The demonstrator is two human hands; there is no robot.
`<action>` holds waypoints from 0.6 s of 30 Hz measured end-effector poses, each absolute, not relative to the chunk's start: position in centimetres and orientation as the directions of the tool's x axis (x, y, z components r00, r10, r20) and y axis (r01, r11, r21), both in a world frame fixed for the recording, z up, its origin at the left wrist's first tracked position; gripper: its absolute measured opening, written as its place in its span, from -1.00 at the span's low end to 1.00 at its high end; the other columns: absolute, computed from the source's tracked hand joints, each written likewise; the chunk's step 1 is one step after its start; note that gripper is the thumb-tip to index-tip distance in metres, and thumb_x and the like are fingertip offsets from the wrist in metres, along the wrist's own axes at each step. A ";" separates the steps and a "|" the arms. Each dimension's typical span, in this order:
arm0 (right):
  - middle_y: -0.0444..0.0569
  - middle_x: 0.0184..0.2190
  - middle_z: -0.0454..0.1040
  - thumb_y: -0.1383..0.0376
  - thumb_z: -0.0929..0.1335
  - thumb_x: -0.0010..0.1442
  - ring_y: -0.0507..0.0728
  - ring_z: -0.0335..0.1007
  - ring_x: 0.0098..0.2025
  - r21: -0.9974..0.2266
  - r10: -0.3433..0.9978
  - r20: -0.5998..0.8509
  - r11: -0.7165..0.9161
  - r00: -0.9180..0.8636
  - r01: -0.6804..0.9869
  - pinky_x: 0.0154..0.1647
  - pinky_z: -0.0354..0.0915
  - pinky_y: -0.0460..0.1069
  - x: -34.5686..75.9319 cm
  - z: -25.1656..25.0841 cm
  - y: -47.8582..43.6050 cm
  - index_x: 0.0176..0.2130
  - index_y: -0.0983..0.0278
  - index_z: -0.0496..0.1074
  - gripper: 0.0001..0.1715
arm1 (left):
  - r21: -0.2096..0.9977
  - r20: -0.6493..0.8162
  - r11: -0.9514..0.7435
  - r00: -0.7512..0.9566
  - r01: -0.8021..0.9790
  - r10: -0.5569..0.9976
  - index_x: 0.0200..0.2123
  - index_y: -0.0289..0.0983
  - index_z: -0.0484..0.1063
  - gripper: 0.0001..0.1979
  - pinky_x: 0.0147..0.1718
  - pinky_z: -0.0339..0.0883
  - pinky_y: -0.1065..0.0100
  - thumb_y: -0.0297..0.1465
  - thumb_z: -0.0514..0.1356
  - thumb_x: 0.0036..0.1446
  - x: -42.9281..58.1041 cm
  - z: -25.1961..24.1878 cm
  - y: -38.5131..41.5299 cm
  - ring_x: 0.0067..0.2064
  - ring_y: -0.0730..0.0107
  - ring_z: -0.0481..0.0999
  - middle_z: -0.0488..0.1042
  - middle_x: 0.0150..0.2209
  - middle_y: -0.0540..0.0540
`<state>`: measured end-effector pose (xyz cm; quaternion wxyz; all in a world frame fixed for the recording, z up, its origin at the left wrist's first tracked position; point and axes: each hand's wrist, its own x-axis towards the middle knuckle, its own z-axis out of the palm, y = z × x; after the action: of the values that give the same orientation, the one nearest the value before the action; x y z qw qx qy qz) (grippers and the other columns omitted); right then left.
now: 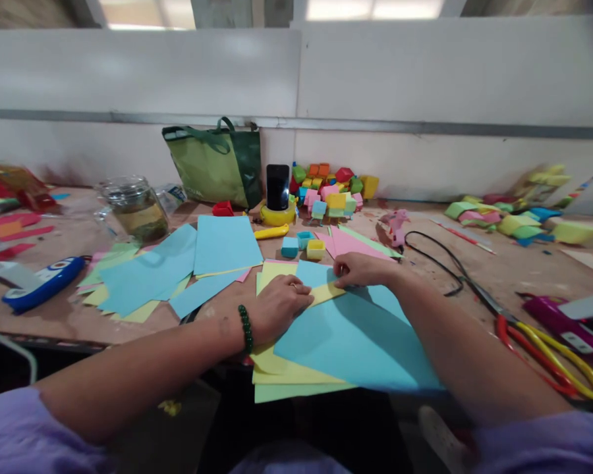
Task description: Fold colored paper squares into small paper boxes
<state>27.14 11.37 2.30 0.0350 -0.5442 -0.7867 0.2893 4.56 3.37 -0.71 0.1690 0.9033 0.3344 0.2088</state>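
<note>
Yellow strip [326, 294]: lay on blue sheet [356, 339] | Left hand [281, 307]: bunched at left end, grip indeterminable | Right hand [362, 269]: pinched right end | Clean handling probably required even, light pressure.

1 view | head-worn | faces forward, down | table [524, 270] near, wall [425, 79] beyond

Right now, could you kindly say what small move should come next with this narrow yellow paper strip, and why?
Perhaps the right hand should press the yellow paper strip flat, since it seems to pinch one end while the left hand rests at the other, over the large light-blue paper sheet.
</note>
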 end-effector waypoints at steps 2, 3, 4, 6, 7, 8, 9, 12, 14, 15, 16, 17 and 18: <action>-0.13 -0.51 0.46 0.41 0.42 -0.20 0.04 0.33 -0.51 -0.468 0.888 -0.231 0.256 -0.397 0.845 -0.56 0.11 -0.11 26.7 2.3 11.1 -0.35 0.27 0.43 -0.72 | 0.352 0.261 -0.722 0.679 0.595 0.686 -0.31 -0.24 0.52 -0.78 -0.02 0.20 0.17 -0.47 0.06 0.24 4.5 -0.8 3.1 -0.06 0.16 0.34 0.49 -0.15 -0.18; -0.14 -0.51 0.46 0.44 0.39 -0.20 0.04 0.35 -0.50 -0.461 0.885 -0.238 0.261 -0.401 0.848 -0.56 0.12 -0.11 26.4 2.3 10.8 -0.32 0.27 0.42 -0.68 | 0.314 0.255 -0.714 0.669 0.625 0.698 -0.30 -0.23 0.53 -0.76 -0.04 0.22 0.17 -0.47 0.05 0.24 4.5 -0.9 3.0 -0.07 0.16 0.34 0.48 -0.14 -0.18; -0.15 -0.53 0.46 0.46 0.36 -0.20 0.04 0.37 -0.52 -0.459 0.875 -0.258 0.262 -0.410 0.849 -0.56 0.13 -0.12 26.2 2.4 10.6 -0.31 0.27 0.40 -0.66 | 0.312 0.256 -0.697 0.649 0.646 0.717 -0.28 -0.23 0.54 -0.76 -0.06 0.24 0.18 -0.47 0.05 0.24 4.6 -1.1 3.0 -0.08 0.17 0.34 0.48 -0.15 -0.18; -0.18 -0.59 0.44 0.49 0.32 -0.20 0.05 0.39 -0.55 -0.460 0.846 -0.316 0.258 -0.428 0.849 -0.58 0.16 -0.12 25.7 2.5 10.2 -0.33 0.27 0.38 -0.67 | 0.354 0.259 -0.652 0.600 0.670 0.757 -0.20 -0.23 0.54 -0.77 -0.06 0.25 0.20 -0.49 0.07 0.21 4.7 -1.3 3.1 -0.11 0.20 0.35 0.47 -0.17 -0.16; -0.18 -0.61 0.43 0.50 0.31 -0.20 0.05 0.40 -0.56 -0.463 0.834 -0.340 0.253 -0.434 0.850 -0.59 0.17 -0.12 25.5 2.5 10.1 -0.34 0.27 0.37 -0.67 | 0.385 0.255 -0.626 0.574 0.678 0.778 -0.14 -0.25 0.52 -0.75 -0.05 0.25 0.21 -0.49 0.09 0.19 4.8 -1.5 3.2 -0.11 0.22 0.35 0.47 -0.17 -0.16; -0.18 -0.62 0.42 0.49 0.30 -0.20 0.06 0.41 -0.57 -0.466 0.826 -0.359 0.246 -0.435 0.850 -0.59 0.19 -0.12 25.5 2.6 10.1 -0.34 0.27 0.36 -0.68 | 0.410 0.244 -0.599 0.550 0.688 0.799 -0.08 -0.26 0.50 -0.73 -0.04 0.26 0.22 -0.49 0.11 0.16 4.7 -1.6 3.3 -0.11 0.22 0.36 0.46 -0.17 -0.16; -0.17 -0.61 0.43 0.49 0.30 -0.19 0.07 0.43 -0.56 -0.469 0.820 -0.371 0.240 -0.436 0.850 -0.59 0.20 -0.12 25.4 2.6 10.1 -0.34 0.27 0.35 -0.69 | 0.426 0.229 -0.575 0.531 0.699 0.816 -0.04 -0.27 0.47 -0.70 -0.04 0.27 0.22 -0.49 0.13 0.15 4.7 -1.7 3.5 -0.11 0.22 0.36 0.46 -0.17 -0.16; -0.13 -0.57 0.47 0.47 0.30 -0.16 0.09 0.46 -0.53 -0.464 0.802 -0.397 0.245 -0.446 0.852 -0.57 0.25 -0.11 25.5 2.6 10.3 -0.33 0.28 0.34 -0.71 | 0.415 0.181 -0.540 0.515 0.732 0.838 -0.02 -0.19 0.46 -0.69 -0.04 0.27 0.19 -0.42 0.13 0.16 4.3 -1.9 3.9 -0.10 0.21 0.36 0.44 -0.17 -0.12; -0.10 -0.54 0.48 0.45 0.31 -0.14 0.10 0.47 -0.52 -0.463 0.795 -0.409 0.242 -0.448 0.853 -0.57 0.27 -0.10 25.6 2.5 10.4 -0.31 0.28 0.34 -0.72 | 0.386 0.164 -0.539 0.519 0.749 0.839 -0.05 -0.12 0.47 -0.72 -0.03 0.26 0.16 -0.36 0.10 0.19 4.1 -2.1 4.1 -0.08 0.19 0.35 0.44 -0.17 -0.09; -0.10 -0.53 0.48 0.44 0.31 -0.12 0.10 0.47 -0.52 -0.467 0.795 -0.412 0.235 -0.445 0.852 -0.57 0.28 -0.10 25.7 2.5 10.4 -0.30 0.28 0.34 -0.72 | 0.371 0.156 -0.538 0.521 0.756 0.839 -0.05 -0.10 0.47 -0.73 -0.03 0.26 0.14 -0.33 0.10 0.20 4.0 -2.2 4.2 -0.07 0.18 0.34 0.43 -0.17 -0.09; -0.10 -0.53 0.48 0.44 0.31 -0.11 0.10 0.47 -0.53 -0.475 0.796 -0.415 0.224 -0.441 0.851 -0.58 0.29 -0.10 25.7 2.4 10.5 -0.30 0.28 0.34 -0.73 | 0.356 0.150 -0.539 0.522 0.763 0.839 -0.05 -0.09 0.47 -0.73 -0.03 0.25 0.13 -0.31 0.10 0.21 3.9 -2.3 4.3 -0.05 0.16 0.33 0.43 -0.16 -0.09; -0.10 -0.53 0.47 0.43 0.32 -0.11 0.10 0.47 -0.53 -0.482 0.797 -0.416 0.216 -0.439 0.849 -0.58 0.29 -0.10 25.7 2.4 10.5 -0.29 0.28 0.34 -0.73 | 0.340 0.145 -0.539 0.524 0.770 0.839 -0.04 -0.08 0.47 -0.72 -0.03 0.24 0.13 -0.29 0.10 0.21 3.8 -2.4 4.3 -0.04 0.15 0.33 0.42 -0.14 -0.09; -0.10 -0.54 0.46 0.43 0.32 -0.10 0.09 0.47 -0.53 -0.487 0.796 -0.416 0.212 -0.439 0.847 -0.58 0.29 -0.11 25.7 2.3 10.5 -0.30 0.28 0.34 -0.73 | 0.324 0.142 -0.541 0.526 0.776 0.839 -0.04 -0.08 0.47 -0.72 -0.03 0.24 0.12 -0.28 0.10 0.21 3.7 -2.5 4.3 -0.03 0.14 0.32 0.42 -0.13 -0.09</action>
<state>25.69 10.47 2.35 -0.0375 -0.5284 -0.7777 0.3385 3.72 4.33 -2.49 0.1110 0.8664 0.4658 0.1417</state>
